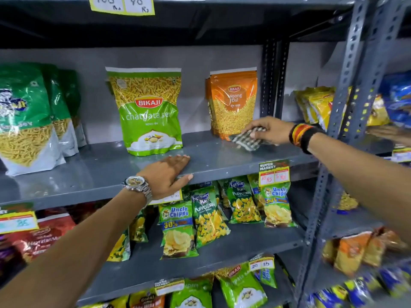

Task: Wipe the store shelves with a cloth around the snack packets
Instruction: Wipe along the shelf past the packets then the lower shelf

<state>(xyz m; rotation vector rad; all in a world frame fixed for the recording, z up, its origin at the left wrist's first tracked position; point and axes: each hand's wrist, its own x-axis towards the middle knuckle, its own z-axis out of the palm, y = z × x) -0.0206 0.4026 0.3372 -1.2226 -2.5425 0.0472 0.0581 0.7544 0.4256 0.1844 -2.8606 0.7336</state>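
Observation:
A grey metal shelf [106, 167] runs across the middle of the head view. On it stand a green Bikaji sev packet [149, 112] and an orange Moong Dal packet [233, 103]. My right hand [269, 130] presses a dark checked cloth [245, 141] flat on the shelf just in front of the orange packet's base. My left hand [169, 174] lies flat on the shelf's front edge, fingers spread, below the green packet, holding nothing.
Green sev packets [26, 121] stand at the shelf's left. Small chip and puffcorn packets [209, 218] fill the shelf below. A slotted steel upright [347, 112] separates a neighbouring rack with yellow packets [315, 103]. Another person's hand [387, 133] shows at the right edge.

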